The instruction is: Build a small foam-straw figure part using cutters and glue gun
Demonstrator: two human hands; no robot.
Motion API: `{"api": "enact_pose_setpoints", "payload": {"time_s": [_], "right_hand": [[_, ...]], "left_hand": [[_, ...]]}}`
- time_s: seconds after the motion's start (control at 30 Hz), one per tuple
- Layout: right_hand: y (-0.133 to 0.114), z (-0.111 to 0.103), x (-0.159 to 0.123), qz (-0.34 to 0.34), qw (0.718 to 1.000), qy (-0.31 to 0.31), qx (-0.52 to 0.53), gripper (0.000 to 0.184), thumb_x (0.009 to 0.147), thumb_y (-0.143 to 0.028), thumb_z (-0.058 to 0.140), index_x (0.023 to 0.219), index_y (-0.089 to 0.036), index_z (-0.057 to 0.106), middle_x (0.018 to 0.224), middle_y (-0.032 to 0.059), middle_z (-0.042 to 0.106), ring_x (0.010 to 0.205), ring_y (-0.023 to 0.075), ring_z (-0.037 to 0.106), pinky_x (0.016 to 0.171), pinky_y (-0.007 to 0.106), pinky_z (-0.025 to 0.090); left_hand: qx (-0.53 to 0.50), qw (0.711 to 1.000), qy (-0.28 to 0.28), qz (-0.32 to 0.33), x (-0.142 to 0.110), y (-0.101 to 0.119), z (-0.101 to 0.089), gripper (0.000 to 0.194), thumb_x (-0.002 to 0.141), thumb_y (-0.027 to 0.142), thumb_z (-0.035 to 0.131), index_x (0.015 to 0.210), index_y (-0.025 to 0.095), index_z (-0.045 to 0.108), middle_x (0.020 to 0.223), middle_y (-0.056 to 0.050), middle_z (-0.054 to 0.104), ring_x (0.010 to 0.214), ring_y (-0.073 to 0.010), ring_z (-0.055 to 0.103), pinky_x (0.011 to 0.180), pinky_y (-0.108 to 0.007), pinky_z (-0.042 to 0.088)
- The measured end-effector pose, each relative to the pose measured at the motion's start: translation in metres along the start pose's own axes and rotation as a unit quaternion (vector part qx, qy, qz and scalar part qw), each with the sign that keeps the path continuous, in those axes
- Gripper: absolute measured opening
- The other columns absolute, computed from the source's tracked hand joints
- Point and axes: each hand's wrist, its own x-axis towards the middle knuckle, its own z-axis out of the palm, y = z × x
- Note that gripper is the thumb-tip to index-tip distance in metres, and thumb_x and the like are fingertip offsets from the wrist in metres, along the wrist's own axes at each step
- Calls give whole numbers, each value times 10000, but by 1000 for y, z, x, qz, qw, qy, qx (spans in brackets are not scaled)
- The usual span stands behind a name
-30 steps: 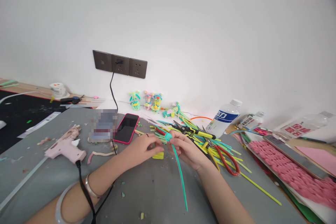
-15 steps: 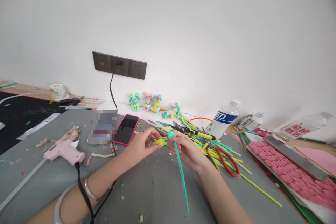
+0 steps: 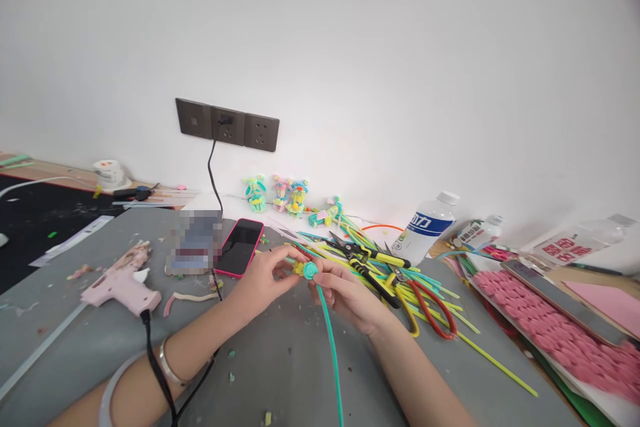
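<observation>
Between the fingertips of my right hand [image 3: 350, 293] is a teal pipe cleaner [image 3: 311, 271], wound into a flat round coil at its top. Its long loose tail hangs down toward the bottom edge. My left hand [image 3: 265, 281] pinches a small yellow fuzzy piece [image 3: 299, 269], partly hidden by the fingers and the coil. Coil and yellow piece meet, or nearly so; whether they are joined I cannot tell. Behind my right hand lie yellow-and-black pliers [image 3: 367, 260] and red-handled scissors [image 3: 434, 310] on a heap of pipe cleaners [image 3: 443, 290].
A pink glue gun [image 3: 123, 287] lies at left, its black cord running under my left forearm. Near it are a pink-cased phone [image 3: 241, 247] and a blurred-out object [image 3: 194, 240]. Small pipe-cleaner figures [image 3: 299, 197] stand by the wall. A water bottle [image 3: 429, 227] stands at right.
My right hand has moved left and slightly down, carrying the teal coil up to the yellow piece. The teal tail has swung left and reaches lower. My left hand has shifted slightly left.
</observation>
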Motion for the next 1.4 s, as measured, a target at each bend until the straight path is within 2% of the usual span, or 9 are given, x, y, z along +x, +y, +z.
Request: {"api": "enact_pose_setpoints", "payload": {"time_s": [0.2, 0.43, 0.67, 0.77, 0.9, 1.07, 1.2, 1.4], "right_hand": [[1, 3, 1, -1, 1000, 3, -20, 346, 736, -363, 774, 658, -189, 486, 498, -80, 419, 479, 70, 281, 507, 243, 192], [2, 5, 3, -16, 1000, 17, -15, 381, 730, -360, 776, 612, -192, 455, 485, -80, 400, 483, 75, 312, 507, 247, 213], [0, 3, 1, -25, 999, 36, -22, 374, 732, -372, 760, 599, -192, 461, 477, -80, 410, 449, 71, 319, 487, 249, 198], [0, 2, 1, -24, 999, 36, -17, 358, 727, -359, 768, 615, -193, 471, 480, -82, 404, 456, 73, 320, 490, 249, 195], [1, 1, 2, -17, 999, 34, -7, 344, 732, -337, 764, 618, -193, 474, 482, -78, 407, 469, 79, 328, 503, 251, 212], [-2, -2, 0, 5, 999, 23, 38, 323, 729, -302, 751, 600, -194, 476, 498, -68, 392, 477, 83, 306, 505, 258, 216], [-6, -2, 0, 22, 997, 3, 75, 246, 723, -284, 749, 655, -192, 531, 503, -75, 349, 495, 87, 257, 512, 257, 225], [-6, -2, 0, 62, 992, -27, 105, 271, 721, -325, 746, 652, -182, 527, 526, -79, 312, 509, 84, 208, 516, 251, 211]], "left_hand": [[34, 999, 7, 4, 0, 1, 0, 177, 789, 130, 586, 938, 196, 657, 987, -43, 737, 736, -154, 705, 633, -238, 533], [37, 999, -3, 37, -2, 0, 1, 308, 794, 95, 560, 1054, 211, 679, 1064, -47, 738, 888, -177, 714, 733, -259, 589], [-16, 999, -28, 18, -4, 3, 1, 343, 870, 263, 587, 1200, 194, 650, 1245, -98, 675, 999, -205, 699, 799, -298, 610], [-25, 999, -23, 0, -4, 6, 0, 323, 905, 342, 554, 1159, 192, 685, 1211, -103, 698, 1019, -224, 696, 785, -307, 612], [-25, 999, -16, -17, -3, 6, 0, 324, 905, 343, 542, 1144, 198, 708, 1209, -97, 706, 1029, -227, 697, 811, -320, 608], [33, 999, -13, 11, -1, 0, 0, 354, 825, 236, 627, 1171, 210, 697, 1168, -73, 724, 932, -200, 712, 742, -277, 613], [44, 999, 13, 24, -1, -2, 0, 268, 827, 251, 644, 1080, 221, 729, 1067, -48, 758, 860, -190, 713, 694, -263, 604], [30, 999, 19, 32, -2, 0, -1, 233, 829, 239, 653, 1057, 221, 702, 1037, -38, 759, 874, -180, 704, 729, -266, 571]]}}
